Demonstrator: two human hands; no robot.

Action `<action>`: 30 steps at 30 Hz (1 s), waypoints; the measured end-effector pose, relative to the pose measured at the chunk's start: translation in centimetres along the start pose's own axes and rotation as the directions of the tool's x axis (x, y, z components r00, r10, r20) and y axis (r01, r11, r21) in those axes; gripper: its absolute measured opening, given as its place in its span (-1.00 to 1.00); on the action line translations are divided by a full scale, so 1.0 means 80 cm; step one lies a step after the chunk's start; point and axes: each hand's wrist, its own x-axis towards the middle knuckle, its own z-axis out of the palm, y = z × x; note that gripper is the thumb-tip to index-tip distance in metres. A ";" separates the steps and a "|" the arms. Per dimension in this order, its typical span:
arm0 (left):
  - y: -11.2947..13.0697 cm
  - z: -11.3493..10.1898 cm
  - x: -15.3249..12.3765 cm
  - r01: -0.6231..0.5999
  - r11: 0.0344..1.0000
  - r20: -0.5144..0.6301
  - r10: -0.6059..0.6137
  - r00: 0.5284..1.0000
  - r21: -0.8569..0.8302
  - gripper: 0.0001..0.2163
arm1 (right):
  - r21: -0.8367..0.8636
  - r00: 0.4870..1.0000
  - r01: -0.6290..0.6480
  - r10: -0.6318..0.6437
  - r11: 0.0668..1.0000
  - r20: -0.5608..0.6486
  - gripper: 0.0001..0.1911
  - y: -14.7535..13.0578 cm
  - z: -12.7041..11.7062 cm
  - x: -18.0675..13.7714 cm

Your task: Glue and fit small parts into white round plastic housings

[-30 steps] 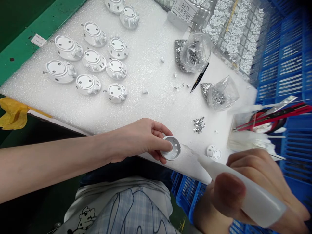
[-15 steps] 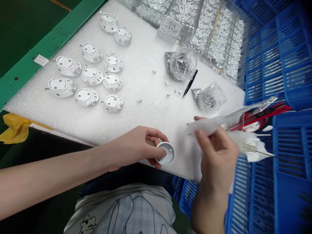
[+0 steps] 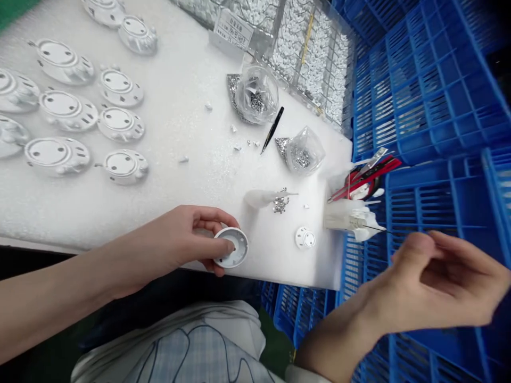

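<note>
My left hand [image 3: 203, 236] is closed on a small round white shell [image 3: 238, 250], its thumb pressed inside the hollow. Out to the right, over the blue crates, my right hand [image 3: 447, 282] is raised with thumb and fingers pinched together; what they hold, if anything, cannot be made out. A translucent white squeeze bottle [image 3: 261, 198] with a thin nozzle lies beside a small heap of shiny metal bits [image 3: 281, 202]. Nearer the foam sheet's right edge sits a small white round part [image 3: 305, 238] with dark slots. A white holder [image 3: 347, 219] has a thin needle-like rod sticking out towards my right hand.
Several white oval parts [image 3: 120, 165] stand on the white foam sheet [image 3: 179, 117] at left. Two clear bags [image 3: 301, 154] of metal bits and black tweezers [image 3: 272, 130] lie further back. Red-handled tools [image 3: 365, 178] stand at right, before blue crates [image 3: 423, 90]. A compartment tray [image 3: 315, 64] fills the back.
The squeeze bottle has left my right hand and lies on the foam. My right hand has moved right, past the holder. My left hand keeps the shell. The view has shifted to the right.
</note>
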 end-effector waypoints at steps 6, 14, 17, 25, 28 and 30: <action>0.000 0.000 0.001 0.008 1.000 0.000 -0.008 1.000 0.010 -0.77 | -0.143 0.977 -0.167 0.183 0.976 0.107 -0.66 0.055 -0.016 0.000; -0.001 0.001 -0.001 0.008 0.999 0.008 -0.007 1.000 -0.052 -0.74 | -0.049 0.983 -0.159 0.163 0.986 0.080 -0.82 0.098 -0.006 0.003; -0.002 0.001 -0.001 -0.003 0.999 0.012 0.004 1.000 -0.052 -0.76 | -0.122 0.990 -0.139 0.143 0.983 0.023 -0.95 0.111 -0.007 0.001; -0.005 0.000 0.000 -0.020 0.998 0.022 0.022 1.000 -0.058 -0.75 | -0.124 0.993 -0.106 0.112 0.987 0.038 -0.86 0.126 -0.008 -0.001; -0.005 0.000 0.000 -0.026 0.998 0.034 0.028 0.999 -0.058 -0.76 | -0.102 0.991 -0.122 0.117 0.987 -0.058 -0.87 0.121 0.000 -0.004; -0.005 0.000 0.000 -0.027 0.998 0.036 0.029 0.999 -0.060 -0.77 | -0.157 0.992 -0.115 0.104 0.981 -0.077 -0.88 0.114 0.003 -0.003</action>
